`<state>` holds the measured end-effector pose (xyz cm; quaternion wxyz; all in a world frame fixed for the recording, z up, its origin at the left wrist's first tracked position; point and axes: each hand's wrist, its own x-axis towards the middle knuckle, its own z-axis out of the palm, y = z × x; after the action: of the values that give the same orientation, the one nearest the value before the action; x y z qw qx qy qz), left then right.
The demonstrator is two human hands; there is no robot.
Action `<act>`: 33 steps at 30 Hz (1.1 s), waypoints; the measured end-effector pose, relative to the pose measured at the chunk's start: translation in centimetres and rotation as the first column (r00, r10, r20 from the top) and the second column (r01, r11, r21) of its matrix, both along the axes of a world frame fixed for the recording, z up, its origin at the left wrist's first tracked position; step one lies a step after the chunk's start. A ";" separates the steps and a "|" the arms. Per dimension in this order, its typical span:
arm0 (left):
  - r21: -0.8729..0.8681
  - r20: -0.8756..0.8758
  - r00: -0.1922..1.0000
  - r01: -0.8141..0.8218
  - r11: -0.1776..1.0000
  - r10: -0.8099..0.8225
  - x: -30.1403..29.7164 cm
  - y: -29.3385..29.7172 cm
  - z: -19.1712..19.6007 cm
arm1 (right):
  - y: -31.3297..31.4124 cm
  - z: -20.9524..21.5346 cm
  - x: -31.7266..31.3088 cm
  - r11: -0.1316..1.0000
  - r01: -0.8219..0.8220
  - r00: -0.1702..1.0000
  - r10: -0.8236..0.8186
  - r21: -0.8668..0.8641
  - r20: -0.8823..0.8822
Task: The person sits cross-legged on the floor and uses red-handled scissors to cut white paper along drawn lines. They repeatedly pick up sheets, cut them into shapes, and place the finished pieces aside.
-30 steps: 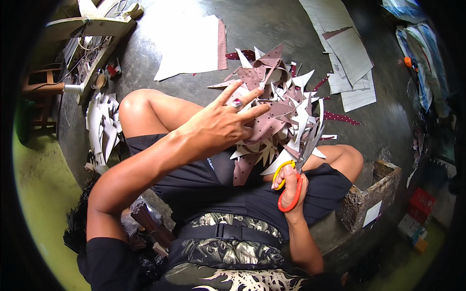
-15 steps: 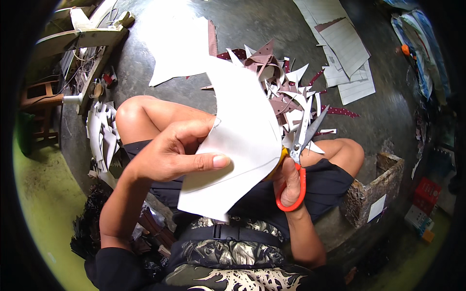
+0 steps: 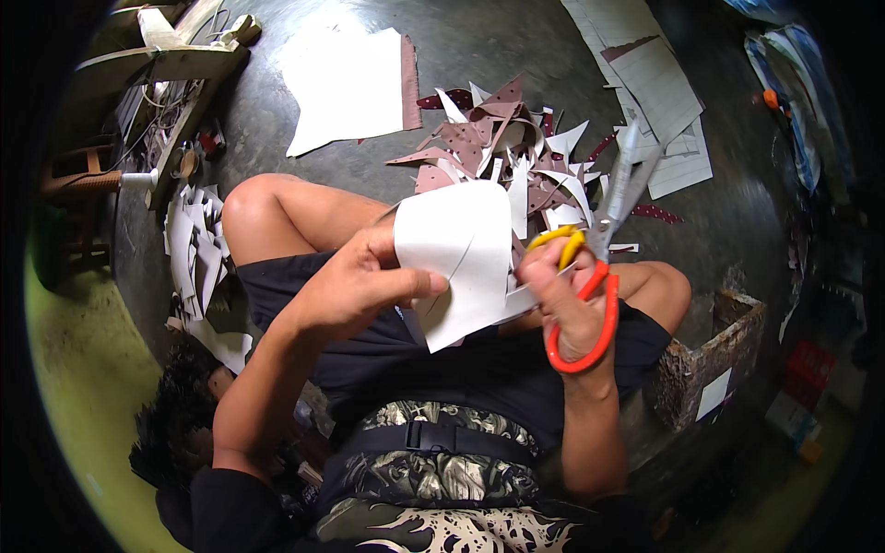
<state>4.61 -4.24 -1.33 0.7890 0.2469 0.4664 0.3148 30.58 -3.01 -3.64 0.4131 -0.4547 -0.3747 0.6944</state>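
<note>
A piece of white sheet material (image 3: 461, 217) with a thin curved line drawn on it is in front of my lap, its far part bent over. My left hand (image 3: 359, 281) is closed on its left edge, thumb on top and fingers hidden beneath. Wrapped in my right hand (image 3: 572, 309) are scissors (image 3: 608, 313) with one orange and one yellow handle. Their blades point away to the far right and look slightly apart, smeared by motion. Right beside the sheet's right edge, my right fingers are near a narrow white strip; whether they touch it I cannot tell.
Beyond my crossed legs lies a heap of white, pink and dotted maroon offcuts (image 3: 498, 138). White cut sheets (image 3: 346, 88) lie far left, lined sheets (image 3: 654, 83) far right. White scraps (image 3: 195, 258) sit by my left knee, a rough box (image 3: 678, 387) by my right.
The white sheet has been turned and bent over, drawn away from the far pieces. My right hand has moved up and to the right with the scissors, their blades off the sheet's edge.
</note>
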 end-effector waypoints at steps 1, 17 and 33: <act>0.003 -0.023 0.999 -0.036 0.999 0.036 0.2 0.3 -0.2 | 0.0 -0.2 0.4 0.996 0.085 0.994 -0.086 0.016 0.074; 0.183 0.172 0.881 -0.468 0.864 0.441 3.6 3.6 -2.6 | -6.9 -2.1 -0.7 0.945 -0.327 0.862 0.297 0.005 0.410; 0.300 -0.024 0.961 -0.254 0.919 0.274 3.7 3.6 -2.2 | -6.1 -0.5 -1.2 0.969 -0.247 0.884 0.213 0.029 0.417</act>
<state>8.28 -0.66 -3.52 0.6780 0.3065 0.4688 0.4760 29.40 -9.09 -4.09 0.2578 -0.5256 -0.5321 0.6117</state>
